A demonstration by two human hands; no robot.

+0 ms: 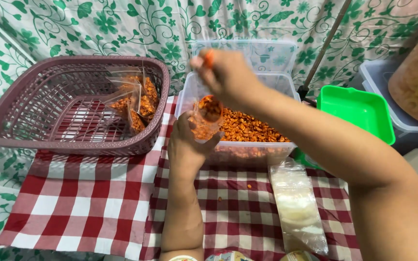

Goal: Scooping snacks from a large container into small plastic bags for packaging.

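My left hand (186, 145) holds a small clear plastic bag (203, 124) partly filled with orange-red snack bits, just at the near-left rim of a clear plastic tub (186, 92) of the same snack (247, 128). Above the bag, my right hand (228, 77) grips an orange-handled spoon (209, 58) whose loaded bowl tips into the bag's mouth.
A mauve plastic basket (6, 121) at left holds several filled small bags (136, 104). A stack of empty clear bags (297, 210) lies on the red-and-white checked cloth (88, 203). A green tray (356, 113) and another clear lidded tub (378, 77) sit at right.
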